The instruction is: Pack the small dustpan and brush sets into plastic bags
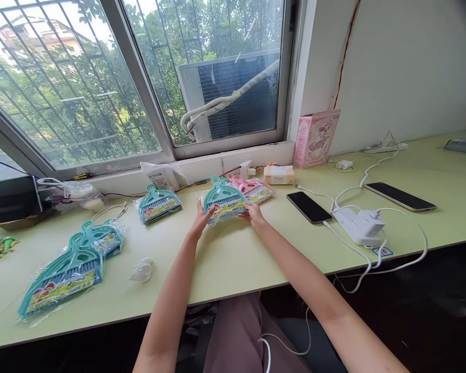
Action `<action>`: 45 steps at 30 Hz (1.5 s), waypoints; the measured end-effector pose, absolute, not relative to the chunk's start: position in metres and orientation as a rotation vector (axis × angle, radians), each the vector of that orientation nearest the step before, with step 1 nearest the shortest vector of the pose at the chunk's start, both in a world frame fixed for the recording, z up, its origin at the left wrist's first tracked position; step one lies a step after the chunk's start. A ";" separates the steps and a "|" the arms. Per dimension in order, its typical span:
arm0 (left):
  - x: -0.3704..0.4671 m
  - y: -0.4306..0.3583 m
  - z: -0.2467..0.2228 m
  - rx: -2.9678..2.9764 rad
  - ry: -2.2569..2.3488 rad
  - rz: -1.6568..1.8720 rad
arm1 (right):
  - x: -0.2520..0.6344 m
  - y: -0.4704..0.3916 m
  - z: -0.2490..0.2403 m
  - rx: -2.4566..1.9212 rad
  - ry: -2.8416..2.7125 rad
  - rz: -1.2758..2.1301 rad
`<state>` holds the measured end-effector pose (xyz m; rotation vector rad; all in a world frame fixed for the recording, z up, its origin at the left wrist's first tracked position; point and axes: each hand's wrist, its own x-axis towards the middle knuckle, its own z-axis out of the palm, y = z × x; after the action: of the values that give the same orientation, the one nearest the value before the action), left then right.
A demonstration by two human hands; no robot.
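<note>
Between my two hands is a teal dustpan and brush set (224,196) in a clear plastic wrapper, tilted up so its label faces me. My left hand (202,218) grips its lower left side, thumb in front. At the lower right edge my right hand (253,213) is closed on the same pack. Just behind it lies a pink dustpan and brush set (258,190), partly covered by the teal one. To the left sits another wrapped teal set (159,203). Larger teal sets (68,274) overlap on the table's left side.
On the pale green table (233,264) are crumpled tissue (142,270), a tissue pack (278,175) and a pink box (317,139). Two phones (309,206) lie right, near a white power strip (359,226) with trailing cables. A window (217,77) stands behind.
</note>
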<state>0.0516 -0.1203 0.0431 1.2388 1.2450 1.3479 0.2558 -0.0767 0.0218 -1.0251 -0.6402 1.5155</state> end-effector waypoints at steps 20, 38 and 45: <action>0.053 -0.111 0.034 1.680 1.284 1.383 | 0.255 -0.082 0.025 -0.959 -0.535 1.525; 0.064 -0.110 0.036 0.905 1.276 1.712 | 0.242 -0.093 0.028 -0.853 -0.631 1.613; 0.042 -0.100 0.042 0.902 1.372 1.444 | 0.243 -0.091 0.030 -0.931 -0.813 1.590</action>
<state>0.0417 -0.1001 0.0423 0.9018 1.3723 1.4440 0.2429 -0.0909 0.0296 -0.9314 -0.8125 1.5903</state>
